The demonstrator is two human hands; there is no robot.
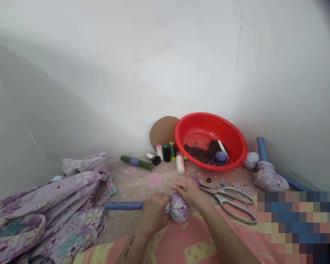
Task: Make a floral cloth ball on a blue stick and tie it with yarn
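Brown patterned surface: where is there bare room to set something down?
Bare surface lies between the green tube wound with purple yarn and the blue tube. Crowded: around the red plastic basin, coloured thread spools and grey-handled metal scissors.

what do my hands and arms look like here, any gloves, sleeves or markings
Your left hand and right hand are bare, with no gloves. No sleeves or wristbands show on either forearm. The left forearm has a short line of dark marks, perhaps a tattoo. Rings or nail details are too small to tell.
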